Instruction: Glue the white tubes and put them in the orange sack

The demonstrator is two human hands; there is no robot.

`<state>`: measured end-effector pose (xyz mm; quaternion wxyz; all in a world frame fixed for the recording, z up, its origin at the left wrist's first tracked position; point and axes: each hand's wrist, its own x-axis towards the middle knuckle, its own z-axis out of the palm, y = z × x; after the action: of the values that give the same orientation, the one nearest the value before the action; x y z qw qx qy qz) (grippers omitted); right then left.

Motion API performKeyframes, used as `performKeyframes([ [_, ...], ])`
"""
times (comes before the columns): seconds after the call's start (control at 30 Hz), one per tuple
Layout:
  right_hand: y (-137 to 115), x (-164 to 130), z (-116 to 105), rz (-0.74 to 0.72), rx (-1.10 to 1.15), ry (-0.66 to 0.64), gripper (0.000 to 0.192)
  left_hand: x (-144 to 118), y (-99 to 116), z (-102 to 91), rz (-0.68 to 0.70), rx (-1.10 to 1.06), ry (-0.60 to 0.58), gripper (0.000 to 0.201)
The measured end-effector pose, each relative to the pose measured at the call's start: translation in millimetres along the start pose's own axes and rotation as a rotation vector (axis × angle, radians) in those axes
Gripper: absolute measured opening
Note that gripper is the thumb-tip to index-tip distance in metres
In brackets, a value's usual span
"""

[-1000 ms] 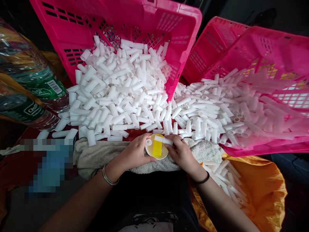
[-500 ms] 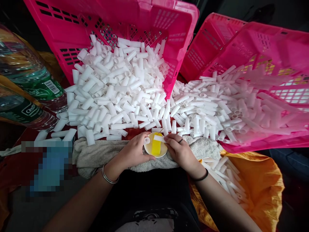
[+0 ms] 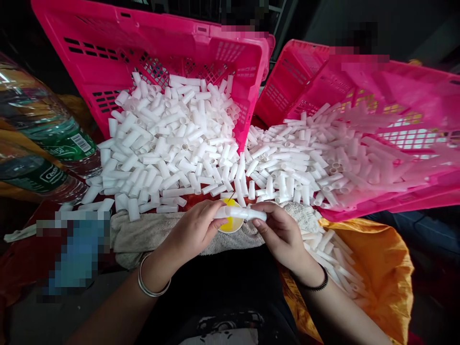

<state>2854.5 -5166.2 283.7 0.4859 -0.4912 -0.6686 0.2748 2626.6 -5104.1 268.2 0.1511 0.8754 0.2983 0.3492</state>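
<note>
Two white plastic tubes are lined up end to end in front of me, meeting or overlapping. My left hand point(image 3: 194, 227) is closed on the wider tube point(image 3: 235, 212), pinching its left part between thumb and fingers. The narrower tube point(image 3: 258, 215) is gripped at its right end by the thumb and fingers of my right hand point(image 3: 283, 235). Beneath the tubes, partly hidden, is a small pale dish point(image 3: 237, 225) with a bright yellow strip point(image 3: 227, 225) in it. The dish rests by a grey towel point(image 3: 151, 235).
A pink crate point(image 3: 251, 96) on its side spills a heap of short white tubes point(image 3: 172, 129). Another pink crate point(image 3: 280, 86) at right spills narrower tubes point(image 3: 298, 158). An orange sack point(image 3: 381, 258) holding tubes is at lower right; water bottles point(image 3: 68, 139) stand left.
Both tubes have moved from apart over the dish to lying in line, ends together. My right hand has turned and shifted slightly right. The camera view has tilted a little.
</note>
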Motion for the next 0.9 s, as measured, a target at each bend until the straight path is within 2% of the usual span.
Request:
performKeyframes([
  [0.1, -13, -2, -5, 0.003, -0.069, -0.066, 0.019, 1, 16, -9.9, 0.091, 0.169, 0.021, 0.023],
  [0.23, -28, -3, -7, 0.067, -0.099, -0.168, 0.021, -5, 32, -10.1, 0.157, 0.357, -0.034, 0.021],
  [0.4, -35, -1, -1, 0.197, -0.03, -0.193, 0.03, -9, 42, -2.0, 0.124, 0.341, -0.065, 0.024],
  [0.5, -33, 1, 2, 0.192, -0.056, -0.145, 0.035, -11, 47, 0.8, 0.085, 0.329, -0.055, 0.026],
  [0.57, -32, 2, 1, 0.077, -0.153, -0.105, 0.036, -12, 52, 2.0, 0.028, 0.2, -0.068, 0.024],
  [0.67, -32, 1, -3, -0.226, -0.313, -0.098, 0.034, -15, 65, 5.7, -0.157, -0.272, -0.181, 0.022],
  [0.73, -33, -4, -2, -0.332, -0.346, -0.101, 0.033, -18, 75, 11.1, -0.296, -0.554, -0.279, 0.024],
  [0.8, -34, -14, 3, -0.229, -0.351, -0.064, 0.035, -21, 85, 18.8, -0.353, -0.584, -0.281, 0.022],
  [0.9, -37, -33, 8, 0.045, -0.339, 0.016, 0.038, -24, 96, 29.5, -0.261, -0.346, -0.187, 0.013],
])
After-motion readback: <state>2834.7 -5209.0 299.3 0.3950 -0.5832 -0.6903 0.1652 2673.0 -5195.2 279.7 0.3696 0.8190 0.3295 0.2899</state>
